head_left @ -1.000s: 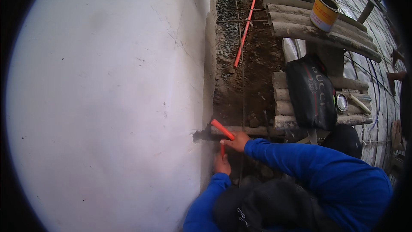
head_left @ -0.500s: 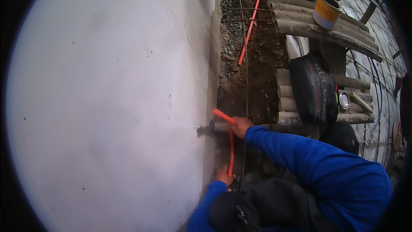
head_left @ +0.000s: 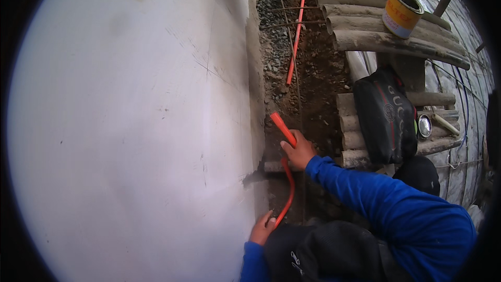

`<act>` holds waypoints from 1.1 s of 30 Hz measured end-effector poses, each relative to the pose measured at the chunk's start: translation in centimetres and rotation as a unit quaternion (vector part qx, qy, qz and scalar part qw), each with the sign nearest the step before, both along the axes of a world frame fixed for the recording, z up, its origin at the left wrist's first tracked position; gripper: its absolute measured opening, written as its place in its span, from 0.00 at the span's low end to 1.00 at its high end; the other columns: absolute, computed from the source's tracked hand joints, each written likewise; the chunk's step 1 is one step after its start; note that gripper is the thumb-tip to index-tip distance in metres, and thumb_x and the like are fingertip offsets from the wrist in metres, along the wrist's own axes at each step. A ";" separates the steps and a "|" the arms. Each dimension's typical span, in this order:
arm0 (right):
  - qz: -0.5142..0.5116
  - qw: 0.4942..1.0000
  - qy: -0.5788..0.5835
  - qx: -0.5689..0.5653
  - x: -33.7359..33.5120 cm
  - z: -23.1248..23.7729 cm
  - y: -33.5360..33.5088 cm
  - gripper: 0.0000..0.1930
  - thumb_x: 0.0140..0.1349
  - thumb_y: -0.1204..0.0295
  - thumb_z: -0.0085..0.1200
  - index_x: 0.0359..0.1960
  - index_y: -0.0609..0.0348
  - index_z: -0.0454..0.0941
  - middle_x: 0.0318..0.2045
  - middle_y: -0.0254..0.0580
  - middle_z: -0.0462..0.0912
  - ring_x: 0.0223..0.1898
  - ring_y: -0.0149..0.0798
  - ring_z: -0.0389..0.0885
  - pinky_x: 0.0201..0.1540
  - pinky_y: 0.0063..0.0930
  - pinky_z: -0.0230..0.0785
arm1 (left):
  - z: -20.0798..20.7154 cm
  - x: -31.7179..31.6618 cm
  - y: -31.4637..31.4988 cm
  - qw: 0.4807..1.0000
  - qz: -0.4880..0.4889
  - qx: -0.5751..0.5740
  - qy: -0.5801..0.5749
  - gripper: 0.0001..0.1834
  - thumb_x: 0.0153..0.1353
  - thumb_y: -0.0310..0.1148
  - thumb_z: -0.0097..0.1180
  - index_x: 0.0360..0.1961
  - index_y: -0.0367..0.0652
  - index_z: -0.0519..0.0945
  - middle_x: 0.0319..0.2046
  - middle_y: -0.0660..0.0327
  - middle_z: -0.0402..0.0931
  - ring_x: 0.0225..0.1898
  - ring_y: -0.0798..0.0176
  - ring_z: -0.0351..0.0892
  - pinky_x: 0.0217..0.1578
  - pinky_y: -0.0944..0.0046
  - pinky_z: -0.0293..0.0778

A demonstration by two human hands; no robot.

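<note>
Right hand (head_left: 298, 150) has its grip closed on the upper part of the orange conduit (head_left: 282, 129) beside the white wall (head_left: 130, 125); left hand (head_left: 262, 228) pinches its lower end. Bend gently, keeping it against the wall's edge. A yellow-orange tin (head_left: 401, 12) sits on wooden poles (head_left: 365, 26) upper right

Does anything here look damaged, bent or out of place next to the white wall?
Yes. The orange pipe is bent in a curve between the right hand and the left hand, unlike the straight orange pipe lying further along the rubble trench. The white wall has a broken notch at its edge.
</note>
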State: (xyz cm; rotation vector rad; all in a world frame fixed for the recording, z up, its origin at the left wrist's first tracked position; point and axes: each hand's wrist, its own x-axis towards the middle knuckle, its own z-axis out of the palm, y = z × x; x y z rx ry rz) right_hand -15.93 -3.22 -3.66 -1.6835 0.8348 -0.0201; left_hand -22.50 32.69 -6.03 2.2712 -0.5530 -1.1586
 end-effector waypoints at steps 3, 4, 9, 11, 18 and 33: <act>-0.086 0.994 -0.061 0.018 2.0 1.4 0.7 0.25 0.70 0.55 0.58 0.62 0.57 0.72 0.43 0.54 0.85 0.46 0.56 0.85 0.52 0.45 0.75 | 5.9 0.0 -3.1 0.917 0.298 -0.177 0.198 0.28 0.79 0.43 0.44 0.71 0.35 0.69 0.66 0.45 0.74 0.68 0.53 0.73 0.70 0.57 0.63; -0.123 0.989 -0.077 0.031 2.8 1.9 1.1 0.24 0.71 0.55 0.57 0.60 0.58 0.73 0.41 0.53 0.85 0.43 0.55 0.85 0.49 0.44 0.74 | 8.4 0.2 -4.6 0.842 0.407 -0.236 0.264 0.27 0.80 0.43 0.43 0.70 0.35 0.70 0.66 0.46 0.75 0.68 0.55 0.74 0.70 0.57 0.63; -0.159 0.983 -0.087 0.036 9.3 3.7 0.9 0.21 0.73 0.54 0.53 0.50 0.61 0.78 0.37 0.52 0.84 0.38 0.48 0.85 0.44 0.42 0.74 | 16.3 6.7 -14.6 0.965 0.174 -0.194 0.009 0.26 0.79 0.42 0.45 0.67 0.32 0.72 0.64 0.43 0.75 0.67 0.50 0.74 0.66 0.55 0.68; -0.119 0.991 -0.059 0.031 11.9 3.8 -0.6 0.21 0.73 0.53 0.53 0.45 0.62 0.81 0.35 0.51 0.85 0.37 0.46 0.86 0.43 0.42 0.75 | 15.9 10.5 -18.5 0.975 0.128 -0.164 -0.082 0.26 0.78 0.42 0.47 0.67 0.32 0.72 0.63 0.40 0.75 0.66 0.46 0.75 0.65 0.52 0.69; 0.073 0.996 0.019 0.048 16.7 0.6 -7.2 0.21 0.70 0.52 0.56 0.47 0.58 0.87 0.39 0.55 0.89 0.42 0.55 0.88 0.50 0.43 0.76 | 5.8 22.7 -31.0 0.943 0.166 -0.074 -0.278 0.25 0.74 0.38 0.51 0.68 0.37 0.72 0.54 0.41 0.81 0.55 0.36 0.80 0.58 0.46 0.74; -0.009 0.930 0.218 -0.297 24.9 -11.5 -25.7 0.18 0.71 0.63 0.54 0.51 0.66 0.83 0.50 0.61 0.85 0.53 0.58 0.85 0.54 0.51 0.80 | -10.7 26.5 -33.3 0.982 0.164 0.009 -0.094 0.19 0.67 0.31 0.58 0.59 0.41 0.81 0.49 0.41 0.83 0.52 0.38 0.83 0.55 0.47 0.77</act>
